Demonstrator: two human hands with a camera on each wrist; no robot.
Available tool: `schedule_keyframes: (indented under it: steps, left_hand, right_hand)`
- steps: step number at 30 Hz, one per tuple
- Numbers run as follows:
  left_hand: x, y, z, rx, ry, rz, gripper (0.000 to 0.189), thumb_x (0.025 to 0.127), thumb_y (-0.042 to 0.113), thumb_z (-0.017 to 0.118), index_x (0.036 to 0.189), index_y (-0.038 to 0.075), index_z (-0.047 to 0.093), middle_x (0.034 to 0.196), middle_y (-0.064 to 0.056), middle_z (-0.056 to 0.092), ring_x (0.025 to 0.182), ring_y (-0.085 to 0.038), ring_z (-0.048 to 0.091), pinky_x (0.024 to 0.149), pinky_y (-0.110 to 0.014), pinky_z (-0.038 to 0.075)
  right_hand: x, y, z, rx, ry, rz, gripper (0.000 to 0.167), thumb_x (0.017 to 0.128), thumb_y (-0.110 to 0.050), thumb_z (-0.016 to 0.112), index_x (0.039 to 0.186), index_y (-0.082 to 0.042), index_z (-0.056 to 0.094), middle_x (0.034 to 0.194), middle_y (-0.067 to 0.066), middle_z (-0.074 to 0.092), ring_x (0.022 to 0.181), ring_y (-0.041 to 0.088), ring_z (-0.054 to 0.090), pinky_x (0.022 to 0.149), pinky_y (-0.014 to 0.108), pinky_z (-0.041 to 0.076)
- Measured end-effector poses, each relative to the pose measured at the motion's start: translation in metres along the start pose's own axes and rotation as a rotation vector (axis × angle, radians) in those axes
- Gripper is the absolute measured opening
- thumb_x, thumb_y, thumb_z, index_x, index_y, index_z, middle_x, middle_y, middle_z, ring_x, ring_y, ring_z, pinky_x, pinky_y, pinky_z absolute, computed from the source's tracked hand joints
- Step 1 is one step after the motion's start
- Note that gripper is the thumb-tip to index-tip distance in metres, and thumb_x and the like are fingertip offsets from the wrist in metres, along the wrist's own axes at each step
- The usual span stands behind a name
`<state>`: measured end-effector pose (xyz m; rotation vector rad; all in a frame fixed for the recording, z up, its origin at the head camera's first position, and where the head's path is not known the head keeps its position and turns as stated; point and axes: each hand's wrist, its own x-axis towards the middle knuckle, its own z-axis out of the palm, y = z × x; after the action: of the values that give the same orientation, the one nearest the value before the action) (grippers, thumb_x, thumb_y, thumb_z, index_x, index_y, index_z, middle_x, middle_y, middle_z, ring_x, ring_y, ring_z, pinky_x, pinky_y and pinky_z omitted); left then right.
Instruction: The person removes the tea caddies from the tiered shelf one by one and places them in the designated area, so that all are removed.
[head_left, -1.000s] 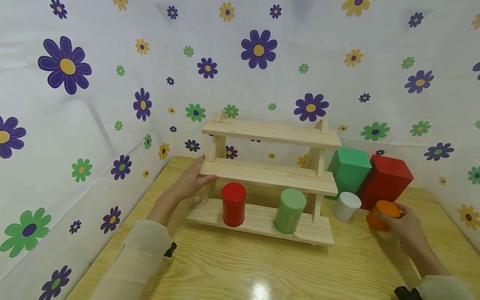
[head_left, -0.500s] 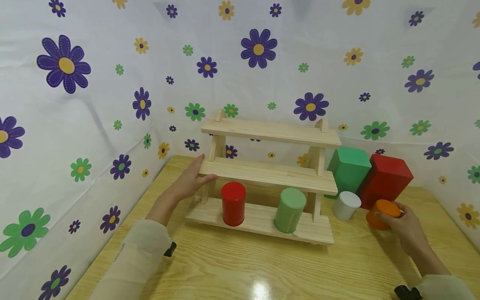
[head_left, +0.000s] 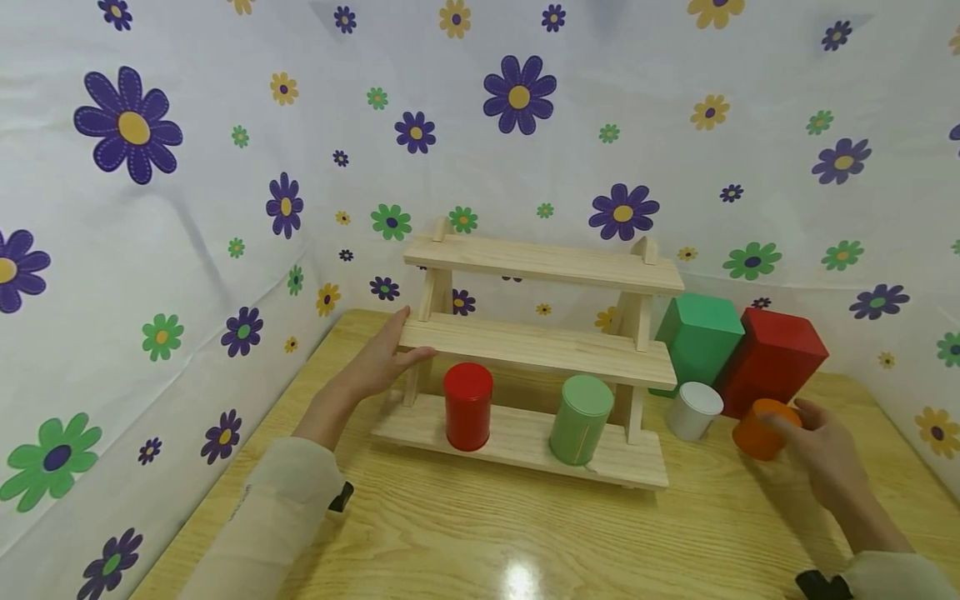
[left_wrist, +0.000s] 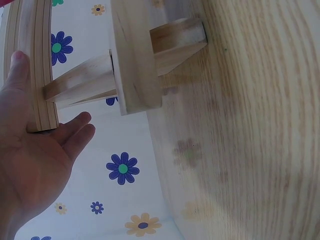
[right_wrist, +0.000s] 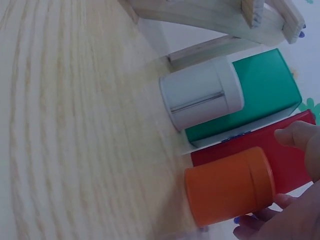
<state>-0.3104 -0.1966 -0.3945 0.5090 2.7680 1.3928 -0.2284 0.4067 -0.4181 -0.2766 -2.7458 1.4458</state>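
Note:
A three-tier wooden shelf [head_left: 536, 346] stands on the table. My left hand [head_left: 377, 362] grips the left end of its middle board, thumb in front and fingers behind, as the left wrist view also shows. On the bottom board stand a red can [head_left: 468, 408] and a light green can [head_left: 581, 421], both upright. To the right, my right hand [head_left: 825, 450] is beside an upright orange can [head_left: 759, 433]. In the right wrist view, its thumb [right_wrist: 292, 135] is raised off the orange can [right_wrist: 227, 187], with the other fingers close to the lid; whether they touch is unclear.
A white can [head_left: 693, 412] stands between the shelf and the orange can. Behind them are a green box [head_left: 697, 337] and a red box [head_left: 772, 362], side by side. Flower-printed cloth [head_left: 517, 175] hangs around the wooden table [head_left: 450, 533].
My right hand held the orange can earlier; now it has loosened and drawn slightly to the right. The orange can stays in place. My left hand has not moved.

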Motion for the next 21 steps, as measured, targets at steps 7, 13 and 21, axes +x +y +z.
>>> schedule_keyframes:
  steps: [7,13,21]
  left_hand:
    - [-0.001,0.002,0.0,-0.007,-0.002,-0.011,0.097,0.098,0.047,0.068,0.166,0.01,0.01,0.166,-0.018,0.028,0.145,-0.039,0.038,0.12,-0.061,0.027]
    - [-0.002,0.001,0.0,-0.001,-0.004,-0.026,0.1,0.098,0.051,0.068,0.166,0.01,0.007,0.168,-0.018,0.024,0.148,-0.041,0.034,0.12,-0.062,0.026]
    - [0.001,-0.002,0.0,0.001,0.006,0.013,0.096,0.099,0.048,0.067,0.166,0.009,0.01,0.164,-0.019,0.03,0.142,-0.038,0.041,0.12,-0.059,0.028]
  right_hand:
    - [-0.007,-0.012,-0.007,-0.005,0.037,0.007,0.09,0.107,-0.045,0.051,0.159,0.012,0.004,0.158,0.043,0.02,0.138,0.06,0.026,0.115,0.07,0.027]
    - [-0.016,-0.02,-0.014,-0.032,0.042,-0.03,0.089,0.107,-0.046,0.052,0.161,0.009,0.006,0.16,0.04,0.02,0.141,0.056,0.027,0.122,0.047,0.03]
    - [-0.031,-0.029,-0.018,0.019,0.032,-0.078,0.087,0.109,-0.042,0.049,0.161,0.007,-0.001,0.164,0.039,0.008,0.148,0.057,0.013,0.124,0.054,0.01]
